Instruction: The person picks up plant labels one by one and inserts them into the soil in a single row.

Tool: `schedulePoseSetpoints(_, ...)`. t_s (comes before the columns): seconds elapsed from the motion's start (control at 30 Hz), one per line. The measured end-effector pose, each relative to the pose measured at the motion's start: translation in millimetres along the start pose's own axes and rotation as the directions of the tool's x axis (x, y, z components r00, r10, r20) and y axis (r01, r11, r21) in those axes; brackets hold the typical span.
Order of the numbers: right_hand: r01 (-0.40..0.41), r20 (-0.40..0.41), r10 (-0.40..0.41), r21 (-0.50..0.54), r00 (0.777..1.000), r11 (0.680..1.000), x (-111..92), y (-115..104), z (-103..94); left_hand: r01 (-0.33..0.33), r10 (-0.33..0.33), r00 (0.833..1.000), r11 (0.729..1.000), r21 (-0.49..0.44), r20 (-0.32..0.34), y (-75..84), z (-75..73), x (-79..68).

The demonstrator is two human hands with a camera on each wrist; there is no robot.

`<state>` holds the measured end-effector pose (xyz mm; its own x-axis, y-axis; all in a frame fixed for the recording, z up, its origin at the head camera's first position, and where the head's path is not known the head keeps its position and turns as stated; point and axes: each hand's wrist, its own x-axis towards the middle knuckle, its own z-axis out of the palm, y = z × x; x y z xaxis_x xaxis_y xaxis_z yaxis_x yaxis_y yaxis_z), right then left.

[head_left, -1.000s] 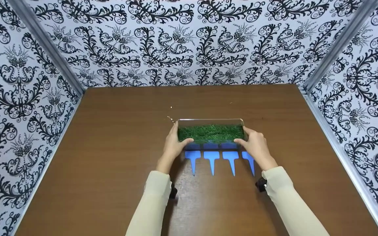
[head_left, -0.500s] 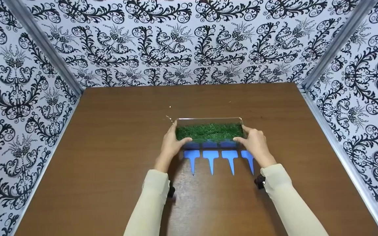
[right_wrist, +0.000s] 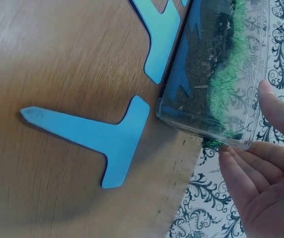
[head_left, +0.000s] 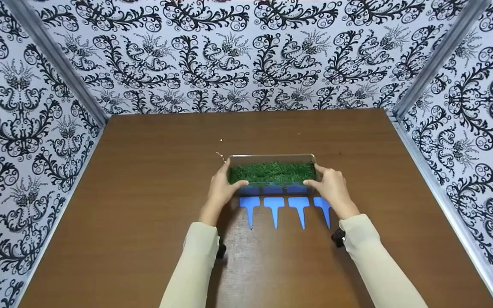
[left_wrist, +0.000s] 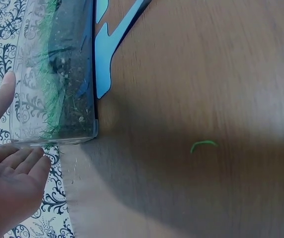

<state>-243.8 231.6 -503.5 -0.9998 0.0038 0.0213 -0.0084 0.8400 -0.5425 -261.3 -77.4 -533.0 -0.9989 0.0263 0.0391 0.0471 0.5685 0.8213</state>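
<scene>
A clear plastic box [head_left: 272,172] with dark soil and green grass [left_wrist: 50,94] inside stands upright on the table, its long side toward me. My left hand [head_left: 224,187] holds its left end, thumb at the front wall and fingers along the end wall. At the right end my right hand [head_left: 332,188] holds it the same way. Several blue T-shaped plant labels lie in a row just before the box, points toward me. The rightmost label [right_wrist: 102,139] is partly covered by my right hand in the head view; the leftmost label [head_left: 250,209] lies near my left thumb.
The brown wooden table [head_left: 144,192] reaches back to a patterned wall [head_left: 212,51], with side walls left and right. Small pale specks [head_left: 221,155] lie behind my left hand. A loose green grass blade [left_wrist: 204,144] lies on the table in the left wrist view.
</scene>
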Motion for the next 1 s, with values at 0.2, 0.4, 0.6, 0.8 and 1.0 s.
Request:
schedulePoseSetpoints(0.2,0.002,0.006,-0.002,0.005,1.000,1.000,-0.9,-0.3,1.9,0.001,0.000,1.000,1.000,0.008,-0.019,-0.7,0.6,-3.4)
schedulePoseSetpoints(0.4,-0.001,0.025,0.000,0.037,1.000,0.999,-0.8,-1.3,2.9,0.011,-0.011,0.999,1.000,0.006,-0.032,-0.7,-3.7,-7.1)
schedulePoseSetpoints(0.6,-0.004,0.021,0.003,0.043,1.000,0.999,-0.9,-2.0,1.5,0.043,-0.040,0.997,0.998,0.041,-0.068,0.6,-8.5,-8.6)
schedulePoseSetpoints(0.8,-0.009,0.031,0.007,0.041,0.999,0.999,-1.5,-1.4,-0.2,0.060,-0.055,0.993,0.997,0.045,-0.108,-0.5,-10.3,-8.2)
schedulePoseSetpoints(1.0,-0.008,0.016,0.008,0.017,1.000,1.000,-0.8,0.0,-0.5,0.034,-0.035,0.994,0.999,-0.013,-0.106,-3.0,-12.1,-9.5)
